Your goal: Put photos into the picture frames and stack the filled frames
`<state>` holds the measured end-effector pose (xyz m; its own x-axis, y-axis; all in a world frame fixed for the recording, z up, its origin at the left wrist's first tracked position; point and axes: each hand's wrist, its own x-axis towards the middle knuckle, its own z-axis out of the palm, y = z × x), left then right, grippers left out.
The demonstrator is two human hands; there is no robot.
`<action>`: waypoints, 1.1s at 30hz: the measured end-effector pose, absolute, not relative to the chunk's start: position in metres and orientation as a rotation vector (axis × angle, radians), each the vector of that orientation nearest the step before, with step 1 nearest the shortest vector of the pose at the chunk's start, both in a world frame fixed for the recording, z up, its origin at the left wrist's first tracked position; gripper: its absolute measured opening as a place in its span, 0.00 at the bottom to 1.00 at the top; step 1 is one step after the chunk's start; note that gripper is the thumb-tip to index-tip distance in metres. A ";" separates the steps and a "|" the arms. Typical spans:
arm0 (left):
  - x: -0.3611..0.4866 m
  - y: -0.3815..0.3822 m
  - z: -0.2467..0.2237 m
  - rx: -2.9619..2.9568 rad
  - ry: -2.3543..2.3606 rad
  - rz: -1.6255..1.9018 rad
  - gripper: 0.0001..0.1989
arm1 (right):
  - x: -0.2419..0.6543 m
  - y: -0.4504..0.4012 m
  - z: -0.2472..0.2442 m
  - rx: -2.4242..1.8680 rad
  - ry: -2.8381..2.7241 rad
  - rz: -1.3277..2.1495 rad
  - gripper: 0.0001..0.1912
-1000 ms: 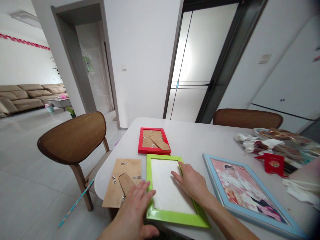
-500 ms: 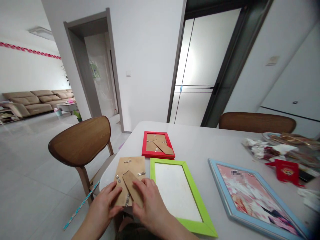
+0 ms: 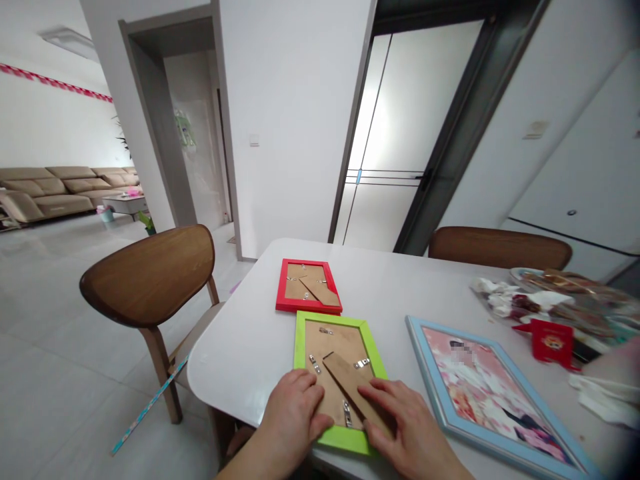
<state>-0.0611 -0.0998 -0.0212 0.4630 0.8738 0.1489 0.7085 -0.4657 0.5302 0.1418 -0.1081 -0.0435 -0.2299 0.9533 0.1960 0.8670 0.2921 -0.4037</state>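
A lime-green picture frame [image 3: 375, 357] lies face down near the table's front edge. A brown cardboard backing board [image 3: 330, 343] with metal clips sits inside it, and a hinged easel strut [image 3: 350, 387] lies across the board. My left hand [image 3: 295, 417] holds the lower left of the board at the frame's edge. My right hand [image 3: 405, 427] has its fingers on the lower end of the strut. The frame's lower edge is partly hidden by both hands.
A red frame [image 3: 281, 283] lies face down just beyond the green one. To the right is a pale blue frame [image 3: 453, 331] holding a picture. Farther right are a red packet [image 3: 551, 342] and a heap of plastic and paper scraps [image 3: 515, 297]. Wooden chairs stand at the white table's left and far sides.
The backing board has moved right from the tabletop into the green frame, covering the white sheet. Both hands have moved right with it.
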 end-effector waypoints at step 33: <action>-0.075 -0.109 -0.045 2.419 1.222 0.518 0.15 | 0.127 -0.111 -0.031 -1.206 -2.478 0.151 0.14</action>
<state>-0.0746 -0.1087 -0.0448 0.5537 0.8187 0.1520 0.6785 -0.5494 0.4876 0.1274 -0.1110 -0.0314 -0.5601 0.7767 0.2880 0.7361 0.6261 -0.2571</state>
